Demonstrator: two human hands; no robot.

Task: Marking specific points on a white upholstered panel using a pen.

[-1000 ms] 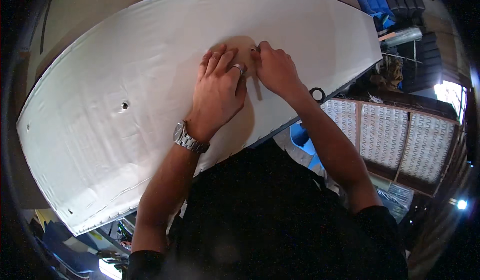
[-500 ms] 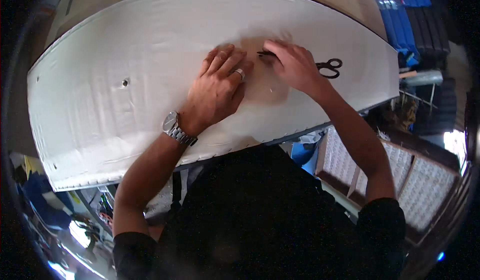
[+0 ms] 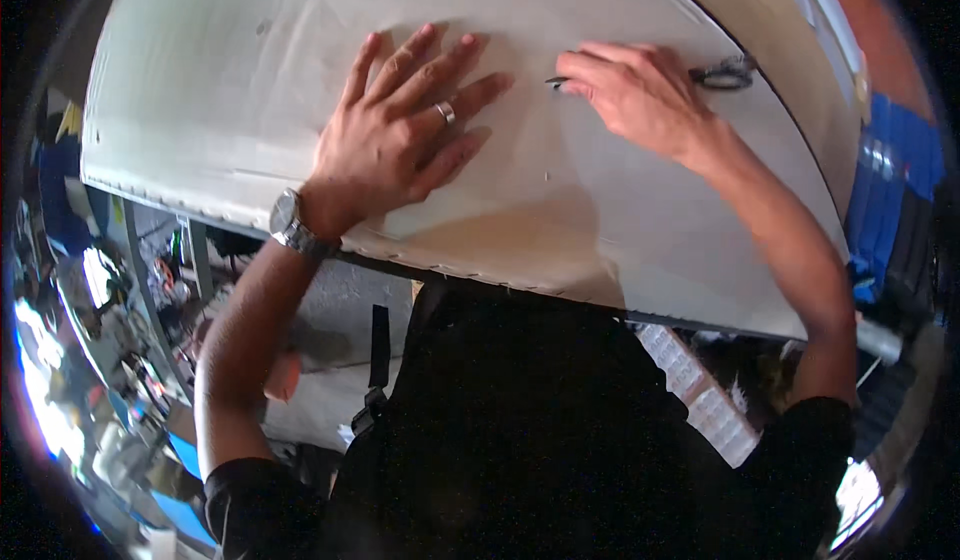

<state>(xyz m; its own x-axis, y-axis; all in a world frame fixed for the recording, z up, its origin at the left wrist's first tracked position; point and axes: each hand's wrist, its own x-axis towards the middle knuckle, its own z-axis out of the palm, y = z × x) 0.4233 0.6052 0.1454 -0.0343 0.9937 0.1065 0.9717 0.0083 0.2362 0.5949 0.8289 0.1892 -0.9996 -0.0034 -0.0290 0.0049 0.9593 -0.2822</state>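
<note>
A large white sheet-covered panel [image 3: 230, 110] with a stitched edge spans the work surface before me. My left hand [image 3: 395, 135] lies flat on it with the fingers spread, holding nothing. To its right, my right hand [image 3: 635, 90] is closed around the middle of black scissors [image 3: 725, 75]. Their dark tip pokes out past my fingertips and the handle loops stick out on the wrist side; my hand covers the part between. A small mark [image 3: 547, 176] shows on the white cover between my hands.
Blue stacked items [image 3: 885, 180] stand beyond the panel's right end. Below the near edge sits a divided tray of whitish pieces [image 3: 690, 385]. Grey metal frame parts [image 3: 150, 290] and clutter are at the lower left.
My view has turned, so the panel appears tilted. The left hand's fingers have spread apart on the cover. The right hand, still around the scissors, is farther from the left.
</note>
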